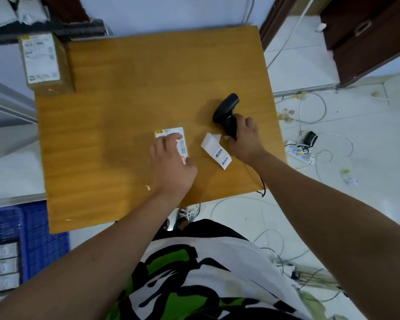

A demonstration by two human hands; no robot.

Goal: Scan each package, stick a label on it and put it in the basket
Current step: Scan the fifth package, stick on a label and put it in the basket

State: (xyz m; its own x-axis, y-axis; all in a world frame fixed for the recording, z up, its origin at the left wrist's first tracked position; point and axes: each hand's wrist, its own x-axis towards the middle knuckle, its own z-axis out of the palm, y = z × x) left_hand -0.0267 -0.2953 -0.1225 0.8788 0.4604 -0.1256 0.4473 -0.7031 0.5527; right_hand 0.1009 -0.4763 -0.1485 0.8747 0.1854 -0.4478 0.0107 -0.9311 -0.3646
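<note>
- A small, flat, white-faced package (171,132) lay on the orange-brown wooden bench (125,88), in the near right part of its top.
- Its upper face was a white shipping label. A yellow-and-black mark sat at the far left corner and a black barcode ran along the right edge. A few pinkish flecks showed near the barcode.
- The left hand (171,165) rested on the package with its fingers straight and slightly spread, pressing it flat against the bench. The thumb lay by the package's near right corner, and much of the label was hidden under the hand.
- The right hand (245,139) gripped the handle of a black handheld barcode scanner (226,107), fingers curled round it. The scanner's head pointed away from the person, over the bench to the right of the package.
- Between the two hands lay a strip of white paper labels (216,151) printed with black characters, its far end curled upward. It was apart from the package and just beside the right hand.
- A brown cardboard box (44,63) with a white label on top stood at the bench's far left corner.
- A blue plastic slatted basket (44,227) stood on the floor at the near left of the bench, with pale labelled packages (5,266) inside it.
- Loose cables (321,116) trailed over the pale tiled floor to the right.
</note>
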